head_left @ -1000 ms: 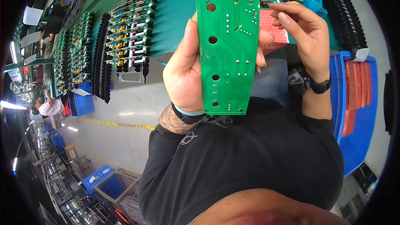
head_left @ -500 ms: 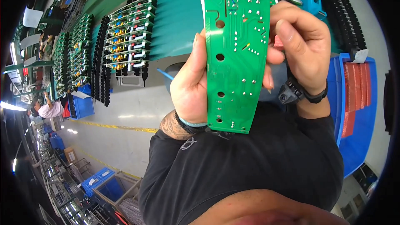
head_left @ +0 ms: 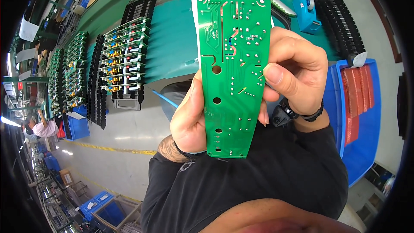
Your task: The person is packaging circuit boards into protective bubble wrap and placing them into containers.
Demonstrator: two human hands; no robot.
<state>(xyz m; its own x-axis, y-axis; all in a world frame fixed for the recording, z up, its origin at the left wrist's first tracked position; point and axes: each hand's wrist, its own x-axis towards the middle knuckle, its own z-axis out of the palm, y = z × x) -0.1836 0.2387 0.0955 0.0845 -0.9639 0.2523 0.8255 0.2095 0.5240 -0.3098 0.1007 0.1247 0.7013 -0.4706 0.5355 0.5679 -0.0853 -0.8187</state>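
A long green circuit board (head_left: 235, 112) stands nearly upright in front of my chest, its solder side toward me. Round holes run down its left part, and small solder joints dot the surface. My left hand (head_left: 188, 123) grips the left edge, thumb in view and fingers hidden behind the board. At the right edge, my right hand (head_left: 299, 71) has its thumb tip against the board, with the other fingers curled at and behind that edge. What lies on the board's far side is hidden.
Racks hold several upright populated boards (head_left: 125, 56) at the left of the green mat (head_left: 172, 39). White paper (head_left: 196, 21) lies behind the board. A blue tape dispenser (head_left: 307, 15) and a black slotted rack (head_left: 332, 13) stand far right, above a blue bin (head_left: 362, 159) holding red packs (head_left: 358, 90).
The board sits lower in view and its top edge now shows. My right thumb has come onto the board's right edge. The surroundings have shifted slightly left and down.
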